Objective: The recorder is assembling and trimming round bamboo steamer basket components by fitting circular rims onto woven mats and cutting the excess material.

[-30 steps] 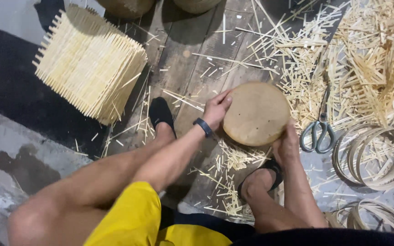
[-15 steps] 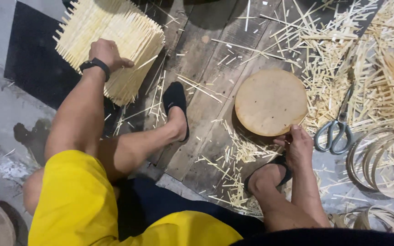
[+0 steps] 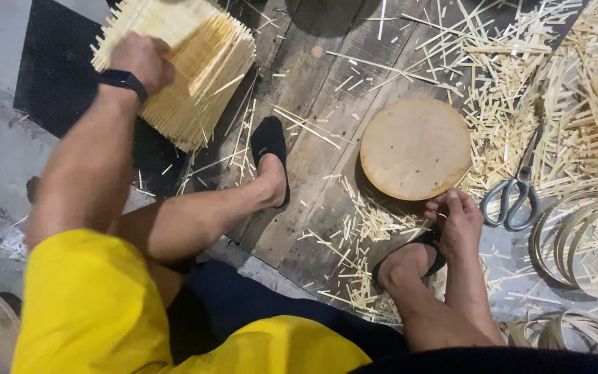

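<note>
- Left hand (image 3: 140,61) is reaching out to the upper left and resting on top of the stack of pale bamboo sticks (image 3: 195,76); fingers are curled over the top edge of the stack, closed on it. A black wristband (image 3: 123,81) is sitting on that wrist.
- The stack is lying at the top left of the view, partly on a black mat (image 3: 50,83) and partly over the edge of the dark wooden boards (image 3: 313,138). Its sticks are lying side by side in packed layers, with the cut ends fanning toward the lower right.
- Right hand (image 3: 457,220) is sitting at the lower rim of the round wooden disc (image 3: 415,147); fingertips are bent and touching the disc's near edge. Whether they are pinching it or only pressing it, I cannot tell.
- The disc is lying flat on the boards, right of centre, just above the right foot.
- Both feet are wearing black slippers: one (image 3: 270,156) near the centre of the boards, the other (image 3: 410,260) just below the right hand.
- Grey-handled scissors (image 3: 517,197) are lying just right of the disc, apart from the hand.
- Loose bamboo offcuts (image 3: 520,90) are covering the upper right; coiled bamboo hoops (image 3: 583,242) are lying at the right edge.
- The person is wearing a yellow shirt (image 3: 91,312).
</note>
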